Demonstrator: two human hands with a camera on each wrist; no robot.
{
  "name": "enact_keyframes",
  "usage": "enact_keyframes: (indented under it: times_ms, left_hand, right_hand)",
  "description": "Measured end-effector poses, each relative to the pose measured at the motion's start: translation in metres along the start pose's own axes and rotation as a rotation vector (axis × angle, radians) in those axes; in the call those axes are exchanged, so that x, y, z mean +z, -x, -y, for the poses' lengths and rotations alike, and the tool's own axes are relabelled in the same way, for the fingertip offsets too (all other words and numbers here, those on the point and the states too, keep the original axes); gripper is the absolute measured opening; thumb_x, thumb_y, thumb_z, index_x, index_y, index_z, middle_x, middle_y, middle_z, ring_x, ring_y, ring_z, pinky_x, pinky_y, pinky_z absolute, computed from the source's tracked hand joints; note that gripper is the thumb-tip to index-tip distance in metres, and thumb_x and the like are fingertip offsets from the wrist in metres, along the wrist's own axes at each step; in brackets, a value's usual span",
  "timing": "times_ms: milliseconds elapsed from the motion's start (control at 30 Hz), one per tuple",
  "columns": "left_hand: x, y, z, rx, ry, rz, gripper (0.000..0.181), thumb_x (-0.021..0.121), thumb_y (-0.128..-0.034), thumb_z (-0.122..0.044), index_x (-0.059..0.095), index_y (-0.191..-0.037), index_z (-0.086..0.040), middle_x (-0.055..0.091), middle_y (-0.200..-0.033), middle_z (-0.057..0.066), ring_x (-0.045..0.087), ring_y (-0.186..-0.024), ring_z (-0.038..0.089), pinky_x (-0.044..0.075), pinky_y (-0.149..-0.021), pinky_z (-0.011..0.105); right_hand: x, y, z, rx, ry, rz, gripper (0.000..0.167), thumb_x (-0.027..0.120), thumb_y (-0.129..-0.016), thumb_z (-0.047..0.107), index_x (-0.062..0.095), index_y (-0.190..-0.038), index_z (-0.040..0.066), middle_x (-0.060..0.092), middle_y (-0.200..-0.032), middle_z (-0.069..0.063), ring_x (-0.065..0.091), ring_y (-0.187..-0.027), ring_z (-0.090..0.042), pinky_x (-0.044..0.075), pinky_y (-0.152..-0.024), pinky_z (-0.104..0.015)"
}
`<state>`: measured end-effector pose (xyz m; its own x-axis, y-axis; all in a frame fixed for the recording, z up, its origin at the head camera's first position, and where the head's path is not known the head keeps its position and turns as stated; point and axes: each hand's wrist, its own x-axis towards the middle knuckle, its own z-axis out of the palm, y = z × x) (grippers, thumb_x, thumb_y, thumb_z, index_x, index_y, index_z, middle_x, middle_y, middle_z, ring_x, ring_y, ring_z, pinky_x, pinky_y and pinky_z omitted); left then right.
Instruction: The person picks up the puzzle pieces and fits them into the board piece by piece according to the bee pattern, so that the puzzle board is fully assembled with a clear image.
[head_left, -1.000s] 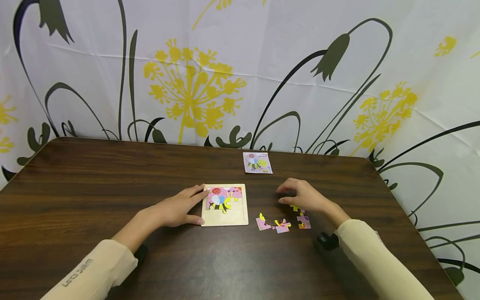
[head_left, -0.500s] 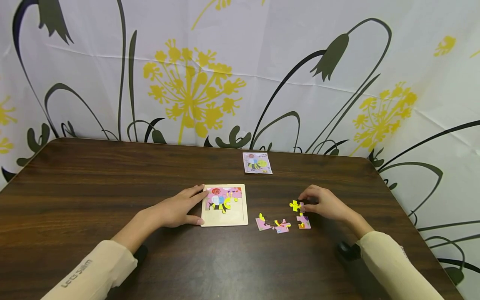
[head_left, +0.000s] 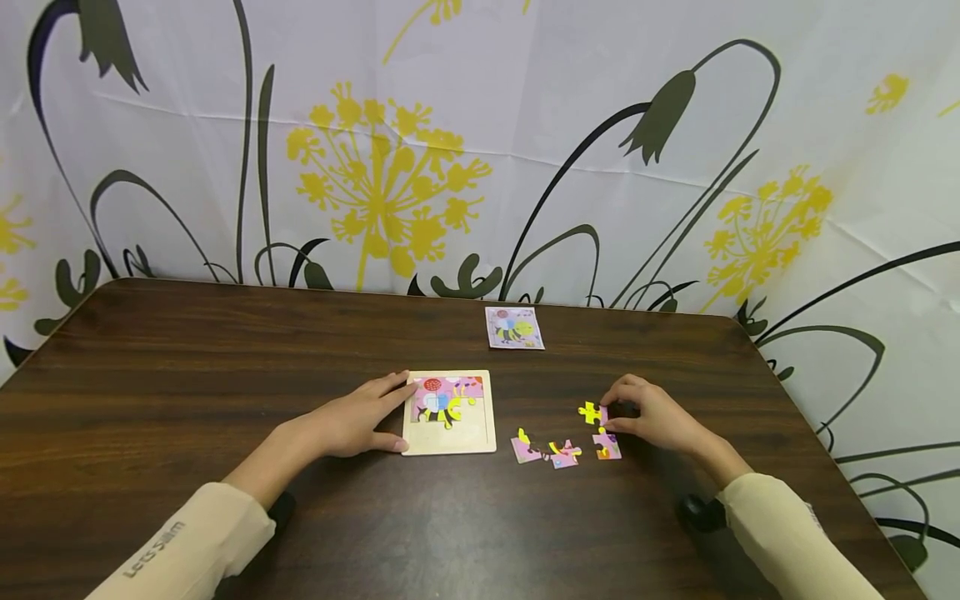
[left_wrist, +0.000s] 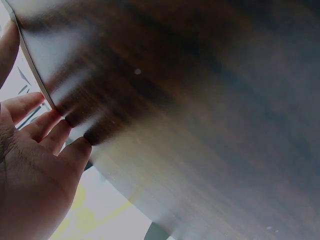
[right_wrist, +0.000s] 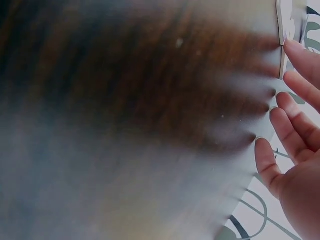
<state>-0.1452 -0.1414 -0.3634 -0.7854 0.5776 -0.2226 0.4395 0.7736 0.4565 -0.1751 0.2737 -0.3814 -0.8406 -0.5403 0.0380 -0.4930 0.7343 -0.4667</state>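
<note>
My left hand rests at the left edge of a square wooden puzzle tray, fingers spread, with fingertips on its upper left corner and the thumb by its lower left corner. Joined pieces of a bee picture fill the tray's upper part; its lower part shows bare wood. Over to the right, my right hand pinches a yellow and pink puzzle piece between thumb and index finger, low at the tabletop. Its other fingers curve loosely in the right wrist view.
Nearer me than the held piece lies a pink puzzle piece. Two more, a pink and yellow piece and a striped piece, lie right of the tray. A bee picture card lies near the back edge of the brown table.
My right hand has moved right and slightly toward me, and its thumb and index finger have come down onto the yellow and pink puzzle piece. The left hand and tray stay in place.
</note>
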Motion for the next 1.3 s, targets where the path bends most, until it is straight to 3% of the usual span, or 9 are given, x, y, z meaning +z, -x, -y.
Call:
enact_keyframes:
  times_ms: [967,1300]
  left_hand:
    - [0.0013,-0.0009,0.0017,-0.007,0.002,0.0,0.08,0.066,-0.0814,-0.037,0.029,-0.141,0.0,0.018,-0.146,0.024,0.018,-0.132,0.041,0.025,-0.1,0.054]
    - [0.0008,-0.0006,0.0015,-0.004,0.007,-0.001,0.08,0.066,-0.0813,-0.037,0.029,-0.141,0.001,0.018,-0.146,0.025,0.018,-0.132,0.041,0.025,-0.101,0.054]
  right_hand:
    - [0.0005,-0.0022,-0.0006,-0.083,0.051,-0.02,0.018,0.075,-0.076,0.014,0.064,-0.089,0.01,0.056,-0.093,0.002,0.053,-0.088,-0.018,0.045,-0.076,-0.04]
    - [-0.004,-0.0069,-0.003,-0.076,0.033,0.019,0.017,0.075,-0.077,0.017,0.064,-0.088,0.011,0.056,-0.09,0.004,0.053,-0.084,-0.016,0.045,-0.074,-0.035]
